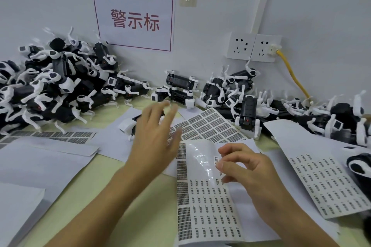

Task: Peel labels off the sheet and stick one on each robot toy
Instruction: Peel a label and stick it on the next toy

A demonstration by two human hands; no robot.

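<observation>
A label sheet [208, 206] with rows of small printed labels lies on the table in front of me, its upper part glossy and bare. My right hand [245, 168] pinches at a small label on that sheet's right edge. My left hand [156, 136] hovers above the table with fingers spread and blurred, holding nothing, over a black-and-white robot toy [128, 126] lying on white paper. A big heap of robot toys [56, 86] sits at the back left. More robot toys [247, 104] lie at the back right.
Another label sheet [329, 184] lies at the right and a sheet of dark labels [208, 126] behind the hands. White papers [40, 162] cover the left of the table. A wall sign [134, 20], sockets [253, 47] and a yellow cable [293, 74] are behind.
</observation>
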